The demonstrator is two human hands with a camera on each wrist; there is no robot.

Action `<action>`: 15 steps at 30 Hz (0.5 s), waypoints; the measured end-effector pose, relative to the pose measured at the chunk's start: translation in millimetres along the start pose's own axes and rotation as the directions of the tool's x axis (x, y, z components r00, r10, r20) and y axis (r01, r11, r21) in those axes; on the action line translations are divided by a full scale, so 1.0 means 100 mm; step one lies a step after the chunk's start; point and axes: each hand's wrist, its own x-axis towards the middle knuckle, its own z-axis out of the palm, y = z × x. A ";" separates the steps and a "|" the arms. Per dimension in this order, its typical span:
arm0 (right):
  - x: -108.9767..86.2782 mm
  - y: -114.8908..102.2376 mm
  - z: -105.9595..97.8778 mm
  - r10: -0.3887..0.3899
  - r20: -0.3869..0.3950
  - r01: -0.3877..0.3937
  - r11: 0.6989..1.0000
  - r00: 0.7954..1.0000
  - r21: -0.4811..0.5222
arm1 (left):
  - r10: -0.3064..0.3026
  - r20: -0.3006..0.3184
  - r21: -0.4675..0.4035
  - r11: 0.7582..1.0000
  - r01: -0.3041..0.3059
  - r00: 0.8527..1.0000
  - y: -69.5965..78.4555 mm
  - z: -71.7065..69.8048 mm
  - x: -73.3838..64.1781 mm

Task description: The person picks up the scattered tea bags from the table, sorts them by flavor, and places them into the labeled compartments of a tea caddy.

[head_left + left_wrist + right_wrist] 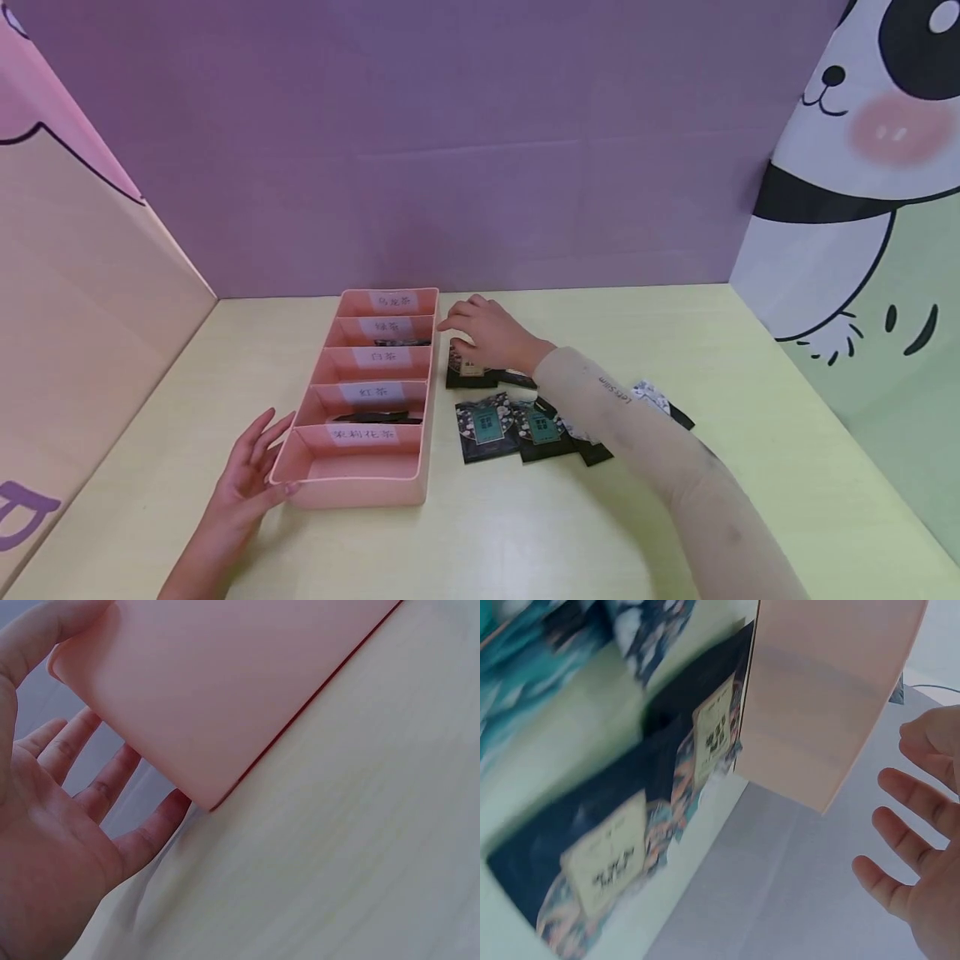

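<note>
A pink box (352,493) with a row of labelled compartments stands on the table. Dark tea sachets (401,342) show in the second compartment from the back, and more sachets (375,417) in the fourth. My left hand (246,475) is at the box's front left corner, its thumb against the front wall and its loosely extended fingers along the left side, tips partly hidden in the left wrist view. Beside the box's back right edge hovers my right hand (491,333), fingers spread and slightly bent with nothing between them. Below it lie sachets with cream labels (604,859).
Several dark floral sachets with teal labels (487,425) lie right of the box. Others, partly under my right forearm, include one with a white patterned end (651,395). A purple wall (465,167) rises behind the table, with printed panels at both sides.
</note>
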 end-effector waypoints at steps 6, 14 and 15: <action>-0.15 0.14 -0.04 0.044 0.048 -0.043 0.999 0.998 -0.024 | 0.030 0.020 -0.020 0.999 -0.029 0.999 0.00 -0.01 0.00; -0.44 0.50 0.00 0.288 0.175 -0.268 0.955 0.942 -0.131 | 0.026 0.004 -0.018 0.999 -0.026 1.000 -0.02 0.00 0.00; -0.47 0.54 0.01 0.312 0.188 -0.291 0.948 0.931 -0.128 | 0.025 0.002 -0.019 1.000 -0.025 1.000 -0.02 0.00 0.00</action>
